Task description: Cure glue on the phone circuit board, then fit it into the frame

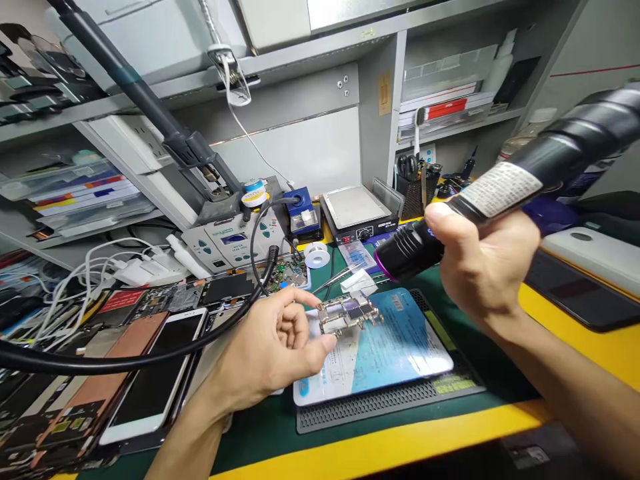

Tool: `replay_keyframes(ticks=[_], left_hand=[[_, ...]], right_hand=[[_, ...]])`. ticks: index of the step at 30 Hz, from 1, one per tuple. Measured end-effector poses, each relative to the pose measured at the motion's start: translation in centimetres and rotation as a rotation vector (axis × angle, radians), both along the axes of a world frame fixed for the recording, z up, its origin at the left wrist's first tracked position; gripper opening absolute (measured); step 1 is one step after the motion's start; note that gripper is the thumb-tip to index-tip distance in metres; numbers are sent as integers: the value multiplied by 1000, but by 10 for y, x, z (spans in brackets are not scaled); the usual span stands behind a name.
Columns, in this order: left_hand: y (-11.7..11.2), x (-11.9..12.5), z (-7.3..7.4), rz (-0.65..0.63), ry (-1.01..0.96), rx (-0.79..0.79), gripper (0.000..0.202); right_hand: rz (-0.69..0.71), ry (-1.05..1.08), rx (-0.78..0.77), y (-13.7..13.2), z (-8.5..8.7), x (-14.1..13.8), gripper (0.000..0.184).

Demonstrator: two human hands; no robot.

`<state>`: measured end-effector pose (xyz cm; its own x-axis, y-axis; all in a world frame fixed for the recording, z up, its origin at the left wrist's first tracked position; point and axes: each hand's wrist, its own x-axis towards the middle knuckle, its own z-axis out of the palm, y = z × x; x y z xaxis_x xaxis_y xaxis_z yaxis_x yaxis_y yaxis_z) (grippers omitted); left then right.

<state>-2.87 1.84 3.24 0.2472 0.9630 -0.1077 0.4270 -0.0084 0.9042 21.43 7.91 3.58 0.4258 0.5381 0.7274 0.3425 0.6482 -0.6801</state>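
Between the thumb and index finger of my left hand is a small phone circuit board, pinched at its left edge and raised above a blue-and-white card-like mat. My right hand is wrapped round a black flashlight with a white printed label. Its head points down and left, toward the board, and a purple glow shows at the rim. Tweezers and a small white sheet lie just behind the board.
Phones and phone parts crowd the left side, crossed by a thick black hose. A soldering station, a solder spool and a flat heating plate stand at the back. Phones lie on the right.
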Motion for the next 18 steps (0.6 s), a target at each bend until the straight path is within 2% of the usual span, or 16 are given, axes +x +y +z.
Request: replay_keyframes(ticks=[5,8,18], left_hand=[[-1,9,-13,-86,262,251,50],[-1,7,-18,-125,360,346,53],[-1,-2,-20,-192,538,399,52]], right_hand=[[54,36,-38,0,0,2,32],[85,32,-75,-1,-2,2,33],[193,-108,-235,-9,-6,-6,27]])
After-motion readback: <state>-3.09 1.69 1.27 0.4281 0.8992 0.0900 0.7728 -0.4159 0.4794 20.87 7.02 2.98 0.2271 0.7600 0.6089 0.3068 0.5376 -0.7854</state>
